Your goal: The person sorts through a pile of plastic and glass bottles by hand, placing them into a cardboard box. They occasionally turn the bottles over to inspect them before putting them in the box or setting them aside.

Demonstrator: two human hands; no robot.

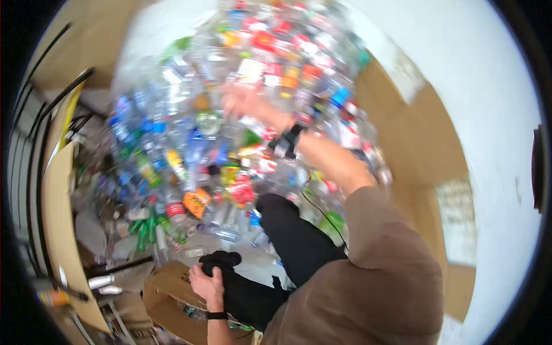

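My right hand (246,102), smeared by motion, reaches out over a big heap of plastic bottles (195,144). Its fingers are too blurred to show whether they hold anything. Near it lie bottles with red labels (272,72) and clear ones. Lower down, my left hand (206,286) lies beside my black-clad knee (221,261), at the upper edge of a cardboard box (164,287). The left thumb stands apart from the fingers, and nothing shows in that hand.
Cardboard sheets (425,144) line the white wall on the right. On the left stand a cardboard panel (60,218) and black metal bars (40,126). Green bottles (146,230) and an orange wrapper (196,202) lie at the heap's near edge. A thin black cable (325,215) hangs by my leg.
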